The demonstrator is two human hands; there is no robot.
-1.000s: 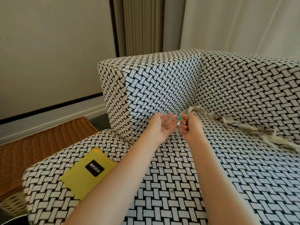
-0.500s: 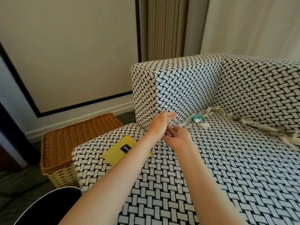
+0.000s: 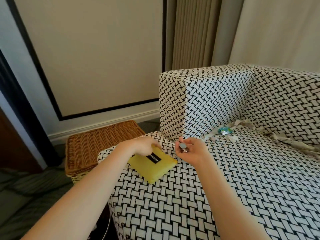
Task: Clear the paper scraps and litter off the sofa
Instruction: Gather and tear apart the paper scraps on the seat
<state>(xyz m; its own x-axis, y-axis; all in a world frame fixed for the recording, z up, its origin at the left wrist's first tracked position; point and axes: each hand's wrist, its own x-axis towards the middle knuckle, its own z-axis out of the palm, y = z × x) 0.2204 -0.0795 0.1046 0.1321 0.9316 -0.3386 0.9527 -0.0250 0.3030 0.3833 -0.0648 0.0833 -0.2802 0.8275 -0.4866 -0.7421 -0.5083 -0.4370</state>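
Both hands have drawn back from the corner by the armrest [image 3: 204, 108]. Now the left hand [image 3: 143, 147] lies on the far edge of the yellow pouch [image 3: 154, 168], on the sofa [image 3: 225, 196] seat in front of the armrest; whether it grips or only touches, I cannot tell. At the armrest's foot the right hand [image 3: 192, 151] is cupped palm-up round small round pieces [image 3: 184, 150], thumb on a grey disc [image 3: 182, 145]. To the right of the armrest, paper scraps [image 3: 241, 122] and a teal wrapper [image 3: 224, 131] lie along the back crease, beyond both hands, touching neither.
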